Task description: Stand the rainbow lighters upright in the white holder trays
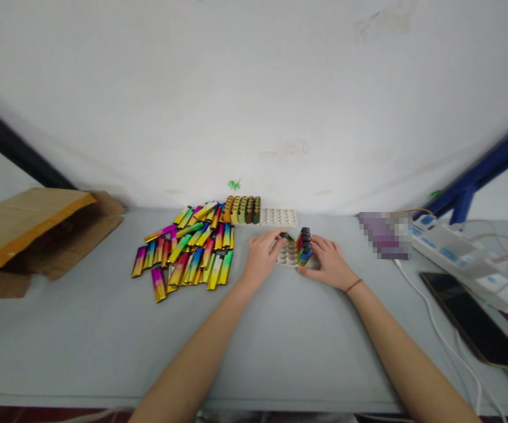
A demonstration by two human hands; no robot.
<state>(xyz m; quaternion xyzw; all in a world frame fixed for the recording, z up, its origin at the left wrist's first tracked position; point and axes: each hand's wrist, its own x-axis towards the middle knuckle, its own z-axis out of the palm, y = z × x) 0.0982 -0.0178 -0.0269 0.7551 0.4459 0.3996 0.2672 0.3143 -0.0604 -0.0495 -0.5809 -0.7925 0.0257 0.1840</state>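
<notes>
My left hand pinches a lighter by its dark top end, over the left side of a small white tray with round holes. A row of shiny multicoloured lighters stands upright along the tray's right side. Curved around that side, my right hand holds the tray, thumb at the front corner and fingers behind the row; part of the contact is hidden. Left of my hands lies a loose pile of metallic rainbow lighters.
Behind the pile stands a block of upright lighters beside another white holed tray. An open cardboard box lies at the left. Rightward are a phone, a power strip and white cables. A wall rises behind.
</notes>
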